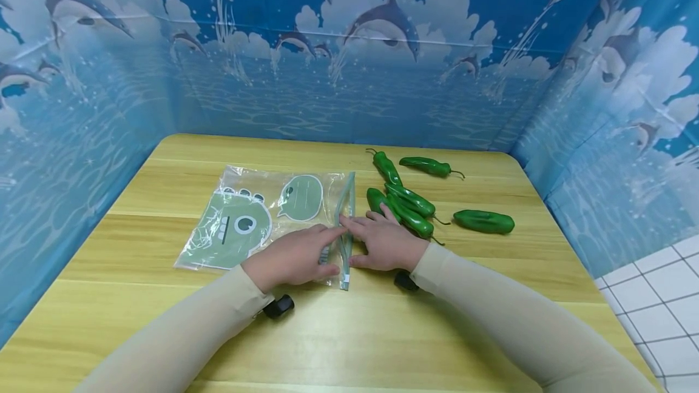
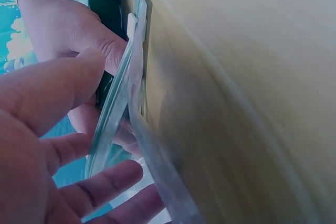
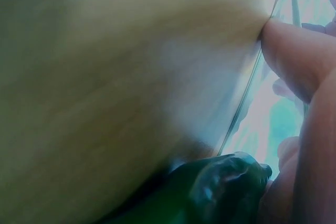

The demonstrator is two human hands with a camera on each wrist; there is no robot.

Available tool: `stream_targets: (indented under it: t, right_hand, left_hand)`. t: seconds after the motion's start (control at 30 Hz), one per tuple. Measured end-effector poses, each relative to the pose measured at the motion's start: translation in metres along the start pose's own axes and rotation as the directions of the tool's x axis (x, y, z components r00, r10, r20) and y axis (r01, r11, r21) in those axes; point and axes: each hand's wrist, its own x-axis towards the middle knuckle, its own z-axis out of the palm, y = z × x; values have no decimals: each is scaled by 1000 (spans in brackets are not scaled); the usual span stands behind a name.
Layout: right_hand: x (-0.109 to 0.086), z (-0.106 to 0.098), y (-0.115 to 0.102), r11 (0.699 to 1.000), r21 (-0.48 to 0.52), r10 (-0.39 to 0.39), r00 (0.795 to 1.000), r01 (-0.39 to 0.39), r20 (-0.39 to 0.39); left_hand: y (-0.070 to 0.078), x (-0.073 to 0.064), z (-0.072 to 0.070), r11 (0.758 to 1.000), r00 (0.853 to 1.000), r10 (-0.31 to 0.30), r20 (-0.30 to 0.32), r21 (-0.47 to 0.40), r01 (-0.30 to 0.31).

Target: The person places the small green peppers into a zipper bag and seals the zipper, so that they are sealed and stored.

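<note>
Bag (image 1: 275,214), clear plastic with green printing, lies flat on the wooden table (image 1: 327,338) in front of you, its mouth, edged with zip strips (image 1: 351,190), towards your right. Your left hand (image 1: 297,255) is over the bag beside that mouth; the left wrist view shows its fingers loosely extended, the thumb well apart from them. Your right hand (image 1: 389,242) meets the mouth from the opposite side, fingers spread, index finger and thumb at the strips. Neither hand shows a firm grip; whether a fingertip pinches a strip, I cannot tell. The strips stand apart midway along, leaving a narrow gap. Six green peppers (image 1: 411,200) lie to the right, the closest just beside your right fingers.

The step in hand looks like parting the mouth. The next move seems to call for fingertips on both sides of that gap, drawing the strips evenly apart, clear of the nearest pepper.
</note>
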Motion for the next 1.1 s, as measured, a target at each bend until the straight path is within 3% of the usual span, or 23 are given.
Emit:
stream_targets:
  t: [0.3, 0.57, 1.1]
  right_hand:
    - [0, -1, -1, 1000, 0, 4, 1000, -4, 0]
    - [1, 0, 0, 1000, -2, 17, 1000, -17, 0]
    - [1, -1, -1, 1000, 9, 28, 1000, -28, 10]
  left_hand:
    - [3, 6, 0, 999, 999, -16, -29, 36, 17]
    - [7, 16, 3, 993, 994, -86, -68, 74, 91]
    - [5, 26, 3, 985, 984, -157, -83, 61, 163]
